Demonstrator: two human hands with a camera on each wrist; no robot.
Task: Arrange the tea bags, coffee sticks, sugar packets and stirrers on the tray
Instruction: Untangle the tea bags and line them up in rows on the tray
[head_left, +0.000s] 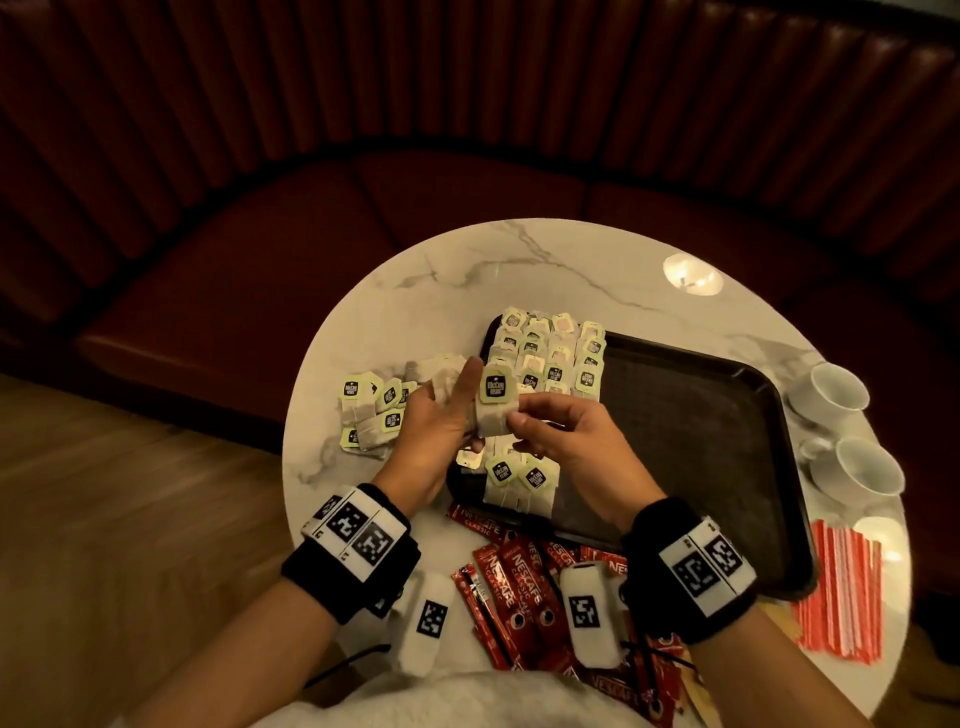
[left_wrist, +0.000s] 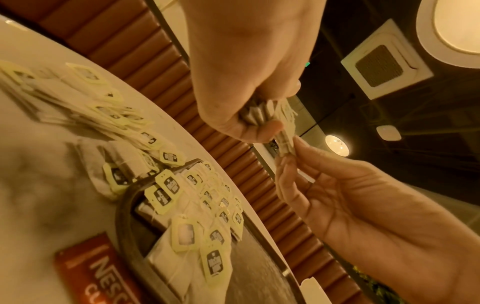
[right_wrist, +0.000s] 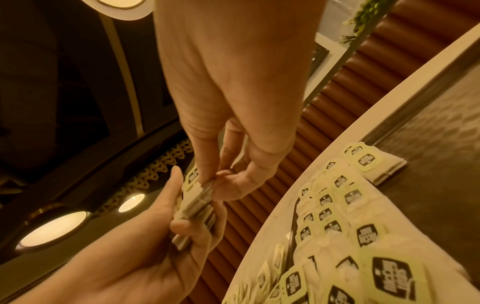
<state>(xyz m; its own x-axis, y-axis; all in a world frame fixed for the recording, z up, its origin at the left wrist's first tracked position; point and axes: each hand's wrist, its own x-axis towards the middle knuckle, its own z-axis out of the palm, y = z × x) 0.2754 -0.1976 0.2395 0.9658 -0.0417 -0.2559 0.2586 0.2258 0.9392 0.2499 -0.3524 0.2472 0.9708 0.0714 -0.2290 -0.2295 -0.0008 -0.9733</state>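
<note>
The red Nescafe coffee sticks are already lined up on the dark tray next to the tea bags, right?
Not quite. The red Nescafe coffee sticks lie loose on the white marble table, in front of the dark tray, not on it. The head view shows only tea bags on the tray.

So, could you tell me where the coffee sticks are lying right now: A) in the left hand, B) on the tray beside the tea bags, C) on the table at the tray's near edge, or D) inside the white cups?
C: the red coffee sticks lie on the marble table, just outside the near rim of the tray.
</note>
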